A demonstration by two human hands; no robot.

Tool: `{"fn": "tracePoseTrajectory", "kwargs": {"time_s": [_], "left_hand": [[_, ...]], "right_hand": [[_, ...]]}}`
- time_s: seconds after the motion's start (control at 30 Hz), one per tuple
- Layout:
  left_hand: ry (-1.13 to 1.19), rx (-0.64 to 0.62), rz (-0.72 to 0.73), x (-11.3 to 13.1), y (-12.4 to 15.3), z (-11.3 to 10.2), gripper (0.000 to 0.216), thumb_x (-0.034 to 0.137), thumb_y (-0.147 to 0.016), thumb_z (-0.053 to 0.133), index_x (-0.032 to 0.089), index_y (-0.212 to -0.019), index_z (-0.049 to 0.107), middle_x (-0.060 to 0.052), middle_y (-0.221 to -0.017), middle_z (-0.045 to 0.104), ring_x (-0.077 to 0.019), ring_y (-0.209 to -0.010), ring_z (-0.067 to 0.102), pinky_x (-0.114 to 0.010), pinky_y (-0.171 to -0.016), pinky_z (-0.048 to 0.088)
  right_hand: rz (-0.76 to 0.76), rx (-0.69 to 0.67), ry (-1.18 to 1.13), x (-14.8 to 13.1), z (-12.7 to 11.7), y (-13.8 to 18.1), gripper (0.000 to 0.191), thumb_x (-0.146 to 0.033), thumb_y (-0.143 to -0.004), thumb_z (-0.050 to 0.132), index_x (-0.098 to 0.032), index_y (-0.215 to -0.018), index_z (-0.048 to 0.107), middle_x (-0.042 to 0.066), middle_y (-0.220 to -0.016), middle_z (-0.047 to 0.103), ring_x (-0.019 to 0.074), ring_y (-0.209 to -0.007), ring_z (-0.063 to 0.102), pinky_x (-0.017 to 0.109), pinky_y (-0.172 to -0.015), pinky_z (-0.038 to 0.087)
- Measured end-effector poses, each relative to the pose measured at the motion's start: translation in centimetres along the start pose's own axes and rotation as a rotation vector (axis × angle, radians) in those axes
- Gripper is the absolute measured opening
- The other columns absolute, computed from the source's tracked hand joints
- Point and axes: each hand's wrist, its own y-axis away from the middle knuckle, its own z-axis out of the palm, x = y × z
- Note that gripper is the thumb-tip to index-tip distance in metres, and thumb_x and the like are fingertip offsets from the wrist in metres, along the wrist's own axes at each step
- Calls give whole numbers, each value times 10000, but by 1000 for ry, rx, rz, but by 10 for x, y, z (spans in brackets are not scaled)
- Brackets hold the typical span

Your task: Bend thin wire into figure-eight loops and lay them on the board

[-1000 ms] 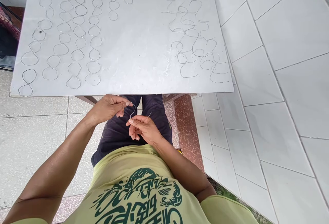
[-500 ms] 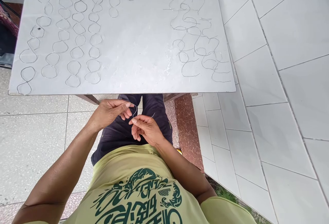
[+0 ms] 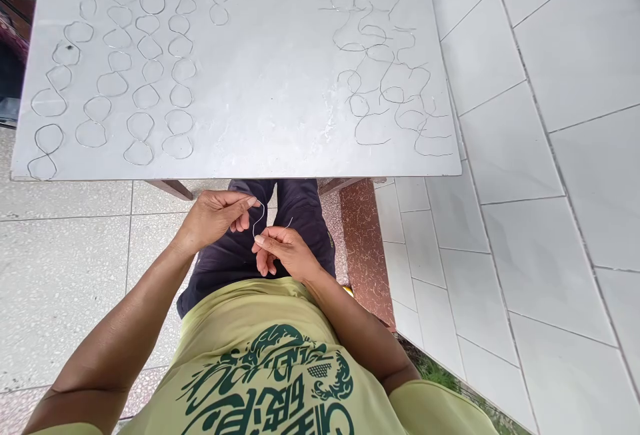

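Note:
Between my two hands runs a thin, curved piece of wire (image 3: pixel 263 214), held over my lap in front of the table edge. My left hand (image 3: pixel 215 217) pinches its upper end between thumb and forefinger. Lower and to the right, my right hand (image 3: pixel 283 250) pinches the wire farther along, and a free end pokes up behind its fingers. On the left of the table lie rows of wire figure-eights (image 3: pixel 141 138). Loose, open curved wires (image 3: pixel 373 128) lie overlapping on the right side.
The white table (image 3: pixel 260 122) stands just beyond my hands, its front edge above my knees. A table leg (image 3: pixel 171 188) shows under the left. A white tiled wall (image 3: pixel 520 162) runs along the right side. Pale speckled floor (image 3: pixel 65 275) lies at left.
My right hand has shifted slightly left along with the wire, whose bend between the hands looks a little different. The view has tilted slightly, so the table sits a bit higher.

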Motion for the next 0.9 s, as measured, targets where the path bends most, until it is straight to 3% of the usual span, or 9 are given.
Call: {"fn": "tracePoseTrajectory", "kwargs": {"time_s": [0.3, 0.37, 0.5, 0.63, 0.9], "left_hand": [[-57, 124, 80, -11, 1, 3, 331, 464, -958, 659, 170, -976, 809, -25, -671, 708, -120, -568, 603, -243, -558, 519], [-64, 55, 112, -10, 2, -3, 334, 452, -973, 639, 172, -1066, 795, -45, -762, 735, -139, -646, 640, -263, -622, 547], [-240, -208, 247, 6, 2, -17, 384, 370, -1005, 593, 270, -1364, 686, -89, -1152, 740, -195, -983, 683, -320, -854, 565], [-427, -450, 393, 21, 0, -24, 392, 293, -993, 585, 340, -1369, 686, -93, -1339, 655, -232, -1170, 625, -350, -951, 540], [-575, -428, 407, 19, -2, -21, 304, 308, -988, 573, 280, -1246, 733, -101, -1213, 654, -200, -980, 643, -280, -745, 537]], "right_hand": [[21, 94, 7, -1, 4, -4, 391, -529, -893, 718, -150, -832, 643, 11, -583, 694, 125, -438, 616, 201, -373, 403], [26, 96, -2, 0, 3, -3, 386, -524, -890, 722, -151, -826, 643, 11, -581, 695, 124, -437, 616, 199, -370, 398], [62, 40, 13, -3, -1, 1, 378, -513, -891, 728, -153, -815, 644, 20, -593, 705, 121, -443, 622, 193, -376, 391], [80, 51, 10, -6, -3, 3, 388, -522, -875, 745, -154, -807, 642, 14, -573, 694, 114, -426, 609, 187, -370, 373], [82, 95, -73, -3, -2, 1, 376, -496, -861, 765, -139, -807, 659, 6, -539, 668, 120, -403, 593, 186, -341, 352]]}}
